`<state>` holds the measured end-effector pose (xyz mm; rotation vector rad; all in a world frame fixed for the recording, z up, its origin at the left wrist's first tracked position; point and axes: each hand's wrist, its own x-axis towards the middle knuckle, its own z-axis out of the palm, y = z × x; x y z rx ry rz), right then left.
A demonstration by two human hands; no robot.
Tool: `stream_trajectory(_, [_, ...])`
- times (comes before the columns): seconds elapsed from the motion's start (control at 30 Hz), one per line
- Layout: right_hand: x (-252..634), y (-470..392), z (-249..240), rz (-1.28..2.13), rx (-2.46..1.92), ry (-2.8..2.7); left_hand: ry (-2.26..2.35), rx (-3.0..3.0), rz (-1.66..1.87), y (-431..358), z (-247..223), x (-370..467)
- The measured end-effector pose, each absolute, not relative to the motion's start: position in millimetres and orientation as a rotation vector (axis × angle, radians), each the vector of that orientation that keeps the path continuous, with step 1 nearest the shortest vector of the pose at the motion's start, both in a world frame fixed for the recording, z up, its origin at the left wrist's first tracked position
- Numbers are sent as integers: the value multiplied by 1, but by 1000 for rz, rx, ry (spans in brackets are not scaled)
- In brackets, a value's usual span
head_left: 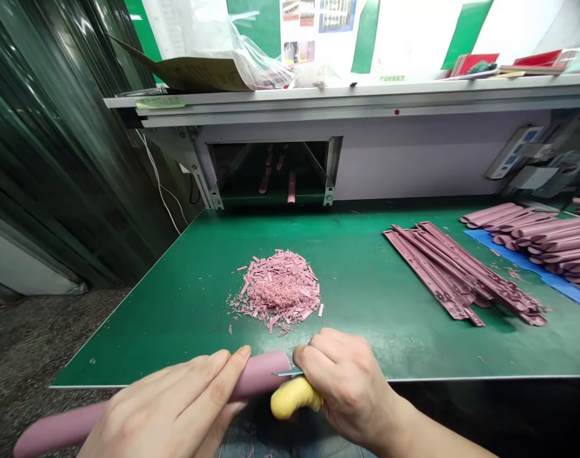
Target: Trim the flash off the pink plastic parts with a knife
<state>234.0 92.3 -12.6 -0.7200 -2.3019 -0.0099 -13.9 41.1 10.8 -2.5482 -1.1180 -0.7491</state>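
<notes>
Left hand [175, 407] lies along a long pink tube [261, 375], fingers closed round it w/ index finger stretched out on top, pointing toward the tube's end. Tube runs from bottom-left corner up to the front edge of the green work mat [366, 280], its far end sitting just at that edge, near mid-frame.

Right hand [345, 381] is clenched round a yellow-handled knife [294, 395]; handle butt sticks out below the fist, and the thin blade [287, 373] points left, tip touching the tube's end. Thumb of the rt hand sits close to the tube's end, can't tell if it touches.

Just beyond the hands, on the mat: pile of pink shavings & small trimmed bits [280, 289], a few flecks scattered around it.

Rt side of mat: bundle of flat pink strips w/ moulded detail [456, 273], lying diagonal, loosely stacked. Further rt, more pink tubes [542, 238] laid side by side on a blue sheet [571, 286], well apart from the hands.

Back of bench: opening in the white panel [271, 172] w/ a couple of pink pieces inside on a green surface. Shelf [347, 95] above carries cardboard, a clear plastic bag, red & white items. Dark green curtain [56, 140] hangs at left; speckled floor below it
</notes>
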Motion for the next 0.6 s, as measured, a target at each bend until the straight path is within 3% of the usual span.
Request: stream_trajectory(0.6, [219, 97, -29, -111, -882, -2142, -1407, -2560, -920, 39, -3, 12])
